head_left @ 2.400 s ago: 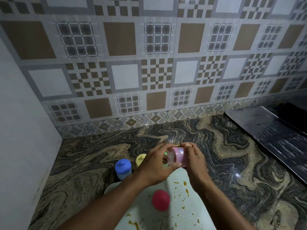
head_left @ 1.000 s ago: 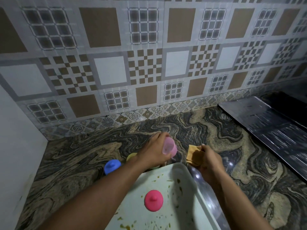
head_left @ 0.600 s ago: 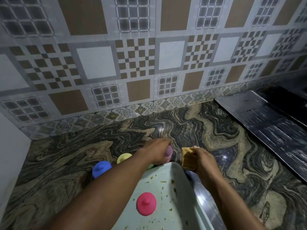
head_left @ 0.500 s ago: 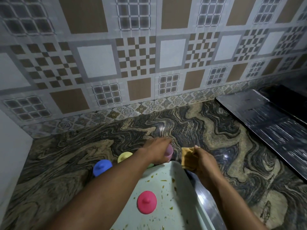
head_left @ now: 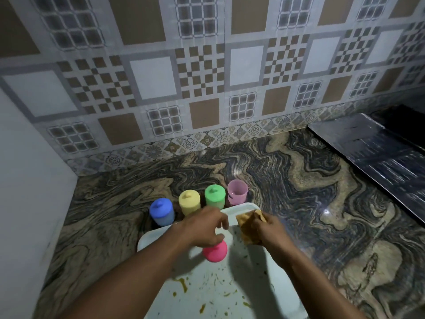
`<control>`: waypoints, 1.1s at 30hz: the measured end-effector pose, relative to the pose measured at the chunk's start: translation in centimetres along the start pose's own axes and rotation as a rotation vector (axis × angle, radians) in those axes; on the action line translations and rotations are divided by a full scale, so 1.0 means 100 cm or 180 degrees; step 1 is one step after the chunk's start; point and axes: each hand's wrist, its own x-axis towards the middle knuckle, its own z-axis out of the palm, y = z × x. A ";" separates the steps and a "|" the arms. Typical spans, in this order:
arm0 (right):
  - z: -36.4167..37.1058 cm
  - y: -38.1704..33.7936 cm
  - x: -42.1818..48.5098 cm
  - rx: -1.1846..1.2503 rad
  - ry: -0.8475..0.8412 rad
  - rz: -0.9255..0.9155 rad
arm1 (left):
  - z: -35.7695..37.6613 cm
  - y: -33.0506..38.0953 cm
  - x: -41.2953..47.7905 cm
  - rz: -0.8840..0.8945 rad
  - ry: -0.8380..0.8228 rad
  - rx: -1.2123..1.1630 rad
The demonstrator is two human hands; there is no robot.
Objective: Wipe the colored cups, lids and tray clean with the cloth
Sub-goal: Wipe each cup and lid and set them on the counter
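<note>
Sitting on the marble counter point(head_left: 299, 203), the stained white tray point(head_left: 230, 291) had the pink lid point(head_left: 215, 252) near its back edge, left hand point(head_left: 204, 229) hovering over it, fingers loosely curled, empty. Right hand point(head_left: 264, 226) gripped the cloth point(head_left: 247, 221). Lidless pink cup point(head_left: 237, 195) stood behind the tray's back corner.

The left hand point(head_left: 204, 229) covers the top of the pink lid point(head_left: 215, 251), so whether the fingers touch it cannot be told. The tray point(head_left: 232, 293) runs off the bottom edge, its near end unseen. Most of the cloth point(head_left: 247, 223) is bunched inside the right hand point(head_left: 268, 229). Both forearms are cut off below
</note>
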 end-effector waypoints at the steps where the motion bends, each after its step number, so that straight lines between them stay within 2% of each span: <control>1: 0.003 0.004 -0.004 -0.0194 -0.0018 -0.0108 | 0.004 -0.001 -0.009 -0.0058 -0.0088 0.0055; 7: 0.014 0.016 -0.018 -0.1038 -0.0198 -0.0759 | 0.021 -0.005 -0.028 -0.0354 0.0124 0.0298; 13: 0.025 0.029 -0.016 -0.1550 -0.0159 -0.1266 | 0.029 -0.002 -0.029 -0.0253 0.0385 0.0425; 16: 0.030 0.032 -0.019 -0.1690 -0.0101 -0.1485 | 0.032 -0.005 -0.030 -0.0181 0.0675 0.0176; 21: 0.036 0.062 -0.015 -0.2117 0.0074 -0.2261 | 0.032 -0.014 -0.030 0.0024 0.1299 -0.0011; 25: 0.031 0.062 -0.010 -0.2275 -0.0145 -0.3192 | 0.031 -0.023 -0.034 0.0092 0.1681 0.0079; 26: 0.029 0.056 -0.012 -0.2158 -0.0161 -0.3244 | 0.030 -0.025 -0.035 0.0059 0.1804 0.0077; 28: 0.028 0.046 -0.017 -0.1355 0.0011 -0.2755 | 0.029 -0.026 -0.037 0.0007 0.2082 0.0028; 30: 0.028 0.030 -0.019 -0.0185 0.0228 -0.1747 | 0.028 -0.025 -0.038 -0.0036 0.2297 -0.0052; 31: 0.029 0.020 -0.020 0.0384 0.0221 -0.1142 | 0.028 -0.024 -0.039 -0.0037 0.2379 -0.0083; 33: 0.034 0.003 -0.024 0.1442 -0.0174 -0.0029 | 0.027 -0.017 -0.038 0.0007 0.2491 -0.0139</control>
